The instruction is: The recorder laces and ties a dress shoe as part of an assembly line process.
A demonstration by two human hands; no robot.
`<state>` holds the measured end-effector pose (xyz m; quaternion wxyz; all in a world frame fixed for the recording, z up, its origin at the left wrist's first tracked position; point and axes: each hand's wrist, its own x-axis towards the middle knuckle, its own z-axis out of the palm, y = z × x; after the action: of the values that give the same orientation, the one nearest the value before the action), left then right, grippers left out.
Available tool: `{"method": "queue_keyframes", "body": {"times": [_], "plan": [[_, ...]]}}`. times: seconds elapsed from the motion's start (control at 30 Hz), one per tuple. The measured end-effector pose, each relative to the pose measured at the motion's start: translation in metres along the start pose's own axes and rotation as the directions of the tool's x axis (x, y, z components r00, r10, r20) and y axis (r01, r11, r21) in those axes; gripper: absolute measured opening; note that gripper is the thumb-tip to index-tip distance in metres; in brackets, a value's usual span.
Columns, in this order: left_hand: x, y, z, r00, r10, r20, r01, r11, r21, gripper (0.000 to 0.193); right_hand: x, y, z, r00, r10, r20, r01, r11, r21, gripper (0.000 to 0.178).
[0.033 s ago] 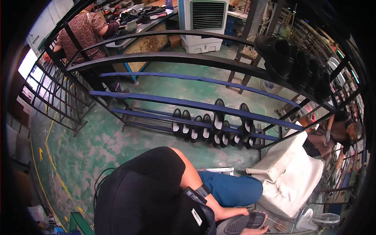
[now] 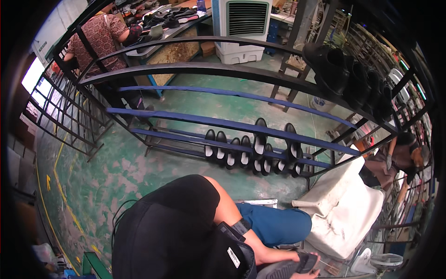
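Note:
Low in the view, near the bottom edge, a dark shoe (image 2: 278,269) lies between my two hands with its grey-black patterned sole turned up. My left hand (image 2: 292,256), at the end of a forearm with a black band, is closed on the near side of the shoe's upper edge. From below, my right hand (image 2: 306,274) wraps the shoe's right end, its fingertips showing beyond the sole. The rest of the shoe is cut off or hidden by my black clothing. My knee in blue trousers (image 2: 276,225) is just beyond the hands.
A metal rack (image 2: 223,118) with blue bars spans ahead, bearing several black shoes (image 2: 260,139); more black shoes (image 2: 332,69) stand on top right. A white cloth-covered block (image 2: 339,209) stands right. Behind are an air cooler (image 2: 246,28), a workbench (image 2: 181,32) and another person (image 2: 95,42).
The shoe has turned and tilted slightly in my hands, its right end moving up and to the right. My left and right hands have shifted a little to the right with it.

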<state>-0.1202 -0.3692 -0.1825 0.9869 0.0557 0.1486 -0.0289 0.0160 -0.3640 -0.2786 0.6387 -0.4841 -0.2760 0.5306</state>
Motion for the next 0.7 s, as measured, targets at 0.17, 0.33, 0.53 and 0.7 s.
{"method": "queue_keyframes", "body": {"times": [0.17, 0.33, 0.53, 0.7], "plan": [[-0.008, 0.005, 0.002, 0.997, -0.004, 0.074, -0.003, 0.995, 0.095, 0.041, 0.025, -0.002, 0.042, 0.995, 0.01, 0.099, -0.007, 0.999, -0.039, 0.061], [-0.017, -0.006, -0.007, 0.998, -0.056, 0.035, 0.052, 0.994, 0.098, 0.029, 0.034, -0.012, 0.07, 0.992, 0.01, 0.122, 0.002, 0.995, -0.097, 0.064], [-0.064, 0.03, 0.019, 0.968, -0.014, 0.252, -0.063, 0.953, 0.295, 0.1, -0.042, -0.019, 0.027, 0.961, -0.02, -0.277, -0.003, 0.997, -0.082, 0.068], [-0.107, 0.093, 0.017, 0.938, 0.135, 0.32, -0.317, 0.707, 0.632, 0.11, -0.138, -0.028, -0.035, 0.992, 0.102, -0.075, -0.07, 0.934, 0.351, 0.086]]}}
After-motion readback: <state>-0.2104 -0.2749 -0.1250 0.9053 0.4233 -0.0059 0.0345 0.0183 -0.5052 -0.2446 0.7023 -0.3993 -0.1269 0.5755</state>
